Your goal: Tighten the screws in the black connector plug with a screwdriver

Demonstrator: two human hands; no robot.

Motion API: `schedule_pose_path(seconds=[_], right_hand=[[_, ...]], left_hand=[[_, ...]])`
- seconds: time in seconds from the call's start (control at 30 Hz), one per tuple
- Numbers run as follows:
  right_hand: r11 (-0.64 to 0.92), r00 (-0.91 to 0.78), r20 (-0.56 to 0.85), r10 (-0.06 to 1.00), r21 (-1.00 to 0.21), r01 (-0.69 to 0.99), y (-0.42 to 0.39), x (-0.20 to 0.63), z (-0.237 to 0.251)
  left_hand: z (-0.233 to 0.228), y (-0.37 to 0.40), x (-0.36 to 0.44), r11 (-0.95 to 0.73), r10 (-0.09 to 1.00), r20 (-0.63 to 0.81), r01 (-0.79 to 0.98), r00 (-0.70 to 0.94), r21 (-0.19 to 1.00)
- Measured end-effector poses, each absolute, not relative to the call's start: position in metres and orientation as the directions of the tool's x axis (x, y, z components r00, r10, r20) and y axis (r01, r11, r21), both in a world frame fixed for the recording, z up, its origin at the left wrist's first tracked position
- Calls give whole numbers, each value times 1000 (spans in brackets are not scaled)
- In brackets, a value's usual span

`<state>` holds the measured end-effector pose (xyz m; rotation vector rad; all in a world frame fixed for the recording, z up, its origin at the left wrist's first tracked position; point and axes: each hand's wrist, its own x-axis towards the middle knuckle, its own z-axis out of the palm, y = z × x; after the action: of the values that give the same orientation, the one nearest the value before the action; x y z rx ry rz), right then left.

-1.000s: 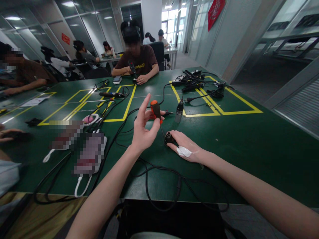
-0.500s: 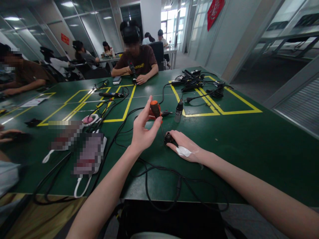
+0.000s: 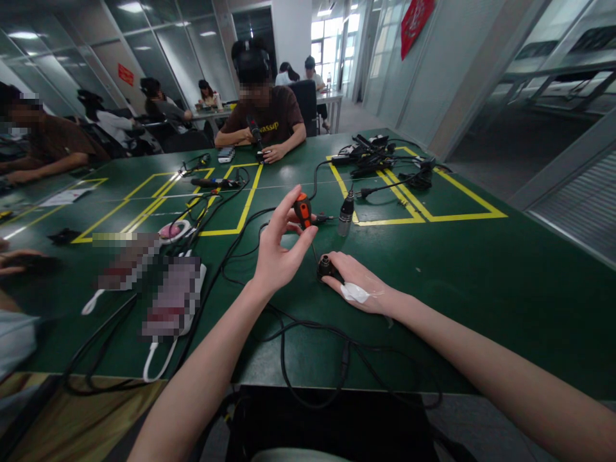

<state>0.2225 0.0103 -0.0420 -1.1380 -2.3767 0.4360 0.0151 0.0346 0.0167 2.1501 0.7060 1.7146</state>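
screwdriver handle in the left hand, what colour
Orange and black, on the screwdriver handle in the left hand; head view.

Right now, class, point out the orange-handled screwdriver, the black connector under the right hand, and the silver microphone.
orange-handled screwdriver (image 3: 302, 209), head view, on its handle.
black connector (image 3: 325, 264), head view, on its metal top.
silver microphone (image 3: 345, 215), head view, on its body.
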Motion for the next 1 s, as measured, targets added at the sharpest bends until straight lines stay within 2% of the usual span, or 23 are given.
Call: schedule_pose_path(seconds=[0.37,0.5,0.67,1.0], right_hand=[[608,-545,282,790,-474,636,9,221,-40],[605,-542,279,792,-472,641,9,222,-41],[599,-540,270,797,-472,647,10,221,-42],[607,-547,272,792,-453,653,11,223,-44]], left_hand=[[18,31,16,-796,603,776,87,186,599],[17,33,16,-815,579,797,96,172,572],[16,36,16,-832,541,835,206,98,515],[19,31,17,-810,586,792,148,170,567]])
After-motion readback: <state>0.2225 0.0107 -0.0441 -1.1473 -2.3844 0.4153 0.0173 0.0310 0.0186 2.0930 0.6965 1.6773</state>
